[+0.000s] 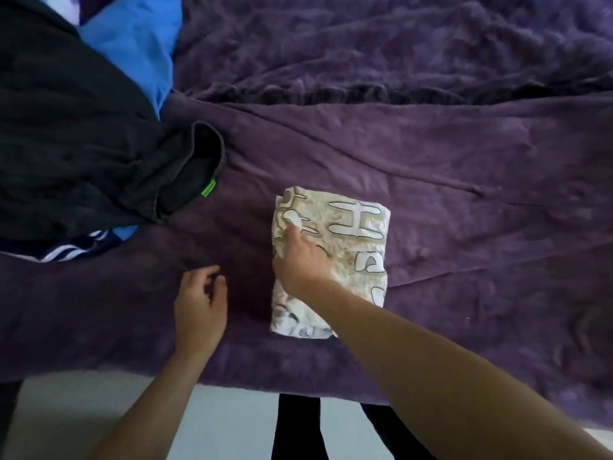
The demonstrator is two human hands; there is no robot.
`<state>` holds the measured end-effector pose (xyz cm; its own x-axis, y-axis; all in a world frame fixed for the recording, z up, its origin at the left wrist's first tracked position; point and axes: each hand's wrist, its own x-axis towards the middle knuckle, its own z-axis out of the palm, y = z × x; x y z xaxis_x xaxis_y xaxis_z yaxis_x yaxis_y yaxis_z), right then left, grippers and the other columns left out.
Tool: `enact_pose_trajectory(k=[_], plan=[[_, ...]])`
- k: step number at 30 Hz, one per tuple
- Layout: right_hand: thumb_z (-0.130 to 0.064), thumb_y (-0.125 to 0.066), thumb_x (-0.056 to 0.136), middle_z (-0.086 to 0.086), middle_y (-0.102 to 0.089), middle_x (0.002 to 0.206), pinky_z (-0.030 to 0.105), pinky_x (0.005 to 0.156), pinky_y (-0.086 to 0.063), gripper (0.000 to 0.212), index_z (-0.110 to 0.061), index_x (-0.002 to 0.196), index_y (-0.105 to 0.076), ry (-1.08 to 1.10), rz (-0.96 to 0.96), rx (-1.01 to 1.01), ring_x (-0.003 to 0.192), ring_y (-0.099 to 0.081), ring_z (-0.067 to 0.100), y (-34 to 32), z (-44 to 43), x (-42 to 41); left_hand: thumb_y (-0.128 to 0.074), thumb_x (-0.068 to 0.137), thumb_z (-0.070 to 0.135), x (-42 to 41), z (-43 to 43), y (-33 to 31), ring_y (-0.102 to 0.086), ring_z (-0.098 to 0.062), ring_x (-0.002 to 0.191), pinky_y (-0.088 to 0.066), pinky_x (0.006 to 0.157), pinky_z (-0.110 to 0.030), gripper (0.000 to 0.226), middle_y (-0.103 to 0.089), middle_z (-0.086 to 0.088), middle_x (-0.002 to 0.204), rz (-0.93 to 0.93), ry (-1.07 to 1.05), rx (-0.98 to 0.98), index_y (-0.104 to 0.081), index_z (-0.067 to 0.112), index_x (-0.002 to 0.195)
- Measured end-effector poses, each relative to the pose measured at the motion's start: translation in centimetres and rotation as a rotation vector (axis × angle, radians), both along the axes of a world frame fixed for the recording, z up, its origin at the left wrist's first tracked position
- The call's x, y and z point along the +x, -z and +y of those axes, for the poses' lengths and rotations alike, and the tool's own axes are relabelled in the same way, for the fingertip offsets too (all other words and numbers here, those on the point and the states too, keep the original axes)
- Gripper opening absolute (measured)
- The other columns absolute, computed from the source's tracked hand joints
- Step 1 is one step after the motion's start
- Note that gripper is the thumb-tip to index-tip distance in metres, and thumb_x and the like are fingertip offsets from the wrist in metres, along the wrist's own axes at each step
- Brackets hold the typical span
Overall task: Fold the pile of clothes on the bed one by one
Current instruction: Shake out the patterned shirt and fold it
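Resting on the folded garment (360,234) are right fingers (293,232).

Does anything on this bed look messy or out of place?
Nothing damaged. Only the pile at the left looks untidy: a black garment lies crumpled over blue cloth. The patterned cloth is neatly folded.

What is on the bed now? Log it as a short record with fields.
surface: purple blanket on the bed
folded item: beige patterned cloth, a flat rectangle
right hand: fingers rest on the folded cloth
left hand: beside the cloth, loosely curled, holding nothing
pile: black garment, blue garment, striped garment, unfolded at left
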<state>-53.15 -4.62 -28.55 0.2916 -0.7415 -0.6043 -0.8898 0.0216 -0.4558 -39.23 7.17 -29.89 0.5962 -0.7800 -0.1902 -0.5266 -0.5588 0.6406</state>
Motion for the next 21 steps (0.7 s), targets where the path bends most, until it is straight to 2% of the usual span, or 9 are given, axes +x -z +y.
enact_pose_trajectory(k=[2, 4, 7, 9, 12, 14, 17, 19, 21], plan=[[-0.031, -0.054, 0.093, 0.012, -0.047, 0.133, 0.042, 0.085, -0.045, 0.040, -0.016, 0.129, -0.042, -0.143, 0.021, 0.091, 0.113, -0.055, 0.037, 1.9, 0.8, 1.5, -0.056, 0.092, 0.010, 1.3, 0.5, 0.8, -0.061, -0.025, 0.093, -0.048, 0.080, -0.035, 0.019, -0.055, -0.005, 0.108, 0.025, -0.018, 0.031, -0.064, 0.008, 0.110], [-0.032, -0.050, 0.095, 0.008, -0.051, 0.130, 0.038, 0.084, -0.047, 0.031, -0.019, 0.123, -0.054, -0.160, -0.068, 0.016, 0.112, -0.056, 0.033, 2.2, 1.2, 0.6, -0.055, 0.093, 0.010, 1.6, 0.4, 1.4, -0.059, -0.031, 0.099, -0.046, 0.087, -0.038, 0.019, -0.055, -0.011, 0.111, -0.010, 0.018, 0.047, -0.064, 0.005, 0.109], [-0.018, -0.054, 0.094, 0.004, -0.058, 0.126, 0.038, 0.088, -0.047, 0.029, -0.017, 0.122, -0.061, -0.049, -0.195, -0.467, 0.115, -0.054, 0.026, 1.8, 0.6, -3.8, -0.053, 0.089, 0.015, 0.0, -1.6, 1.3, -0.051, -0.037, 0.115, -0.040, 0.098, -0.043, 0.029, -0.054, -0.020, 0.124, -0.159, 0.260, -0.024, -0.064, 0.003, 0.113], [-0.020, -0.056, 0.093, 0.011, -0.046, 0.142, 0.046, 0.099, -0.039, 0.040, -0.017, 0.133, -0.053, -0.057, -0.051, -0.669, 0.133, -0.039, 0.031, 1.9, -0.4, -7.1, -0.055, 0.089, 0.018, -2.0, -4.0, 1.3, -0.043, -0.037, 0.127, -0.036, 0.103, -0.045, 0.036, -0.046, -0.021, 0.139, -0.216, 0.480, -0.073, -0.061, 0.008, 0.123], [-0.040, -0.044, 0.098, 0.011, -0.016, 0.160, 0.050, 0.113, -0.020, 0.056, -0.025, 0.150, -0.029, -0.158, 0.196, -0.547, 0.148, -0.008, 0.029, 3.7, -1.9, -9.4, -0.046, 0.097, 0.032, -4.2, -8.5, 2.7, -0.020, -0.036, 0.144, -0.024, 0.112, -0.048, 0.048, -0.022, -0.015, 0.157, -0.293, 0.778, -0.016, -0.041, 0.023, 0.144], [-0.053, -0.031, 0.098, 0.006, -0.006, 0.162, 0.049, 0.117, -0.012, 0.061, -0.029, 0.153, -0.017, -0.201, 0.284, -0.415, 0.149, 0.001, 0.024, 5.8, -2.7, -9.6, -0.033, 0.099, 0.043, -4.1, -11.5, 5.1, -0.005, -0.031, 0.147, -0.016, 0.115, -0.049, 0.054, -0.007, -0.010, 0.161, -0.323, 0.880, 0.139, -0.024, 0.028, 0.150], [-0.068, -0.014, 0.091, 0.000, 0.001, 0.162, 0.047, 0.119, -0.007, 0.071, -0.034, 0.153, -0.005, -0.151, 0.331, -0.277, 0.149, 0.006, 0.022, 8.7, -4.0, -9.8, -0.023, 0.097, 0.054, -2.8, -14.1, 8.9, 0.005, -0.024, 0.148, -0.011, 0.116, -0.050, 0.063, 0.004, -0.003, 0.162, -0.306, 0.952, 0.369, -0.008, 0.027, 0.152], [-0.070, -0.013, 0.090, 0.001, 0.001, 0.162, 0.048, 0.119, -0.008, 0.072, -0.035, 0.152, -0.004, -0.118, 0.337, -0.275, 0.149, 0.005, 0.023, 9.6, -4.3, -9.9, -0.021, 0.096, 0.056, -2.6, -14.3, 9.7, 0.006, -0.026, 0.148, -0.012, 0.117, -0.051, 0.066, 0.006, -0.005, 0.161, -0.343, 0.973, 0.387, -0.005, 0.025, 0.153], [-0.069, -0.015, 0.092, 0.004, -0.001, 0.162, 0.050, 0.119, -0.008, 0.070, -0.034, 0.152, -0.007, -0.103, 0.313, -0.378, 0.149, 0.004, 0.025, 9.1, -3.0, -9.8, -0.021, 0.096, 0.057, -3.2, -13.1, 9.0, 0.003, -0.030, 0.148, -0.011, 0.117, -0.054, 0.067, 0.002, -0.008, 0.161, -0.374, 0.934, 0.311, -0.008, 0.025, 0.153]])
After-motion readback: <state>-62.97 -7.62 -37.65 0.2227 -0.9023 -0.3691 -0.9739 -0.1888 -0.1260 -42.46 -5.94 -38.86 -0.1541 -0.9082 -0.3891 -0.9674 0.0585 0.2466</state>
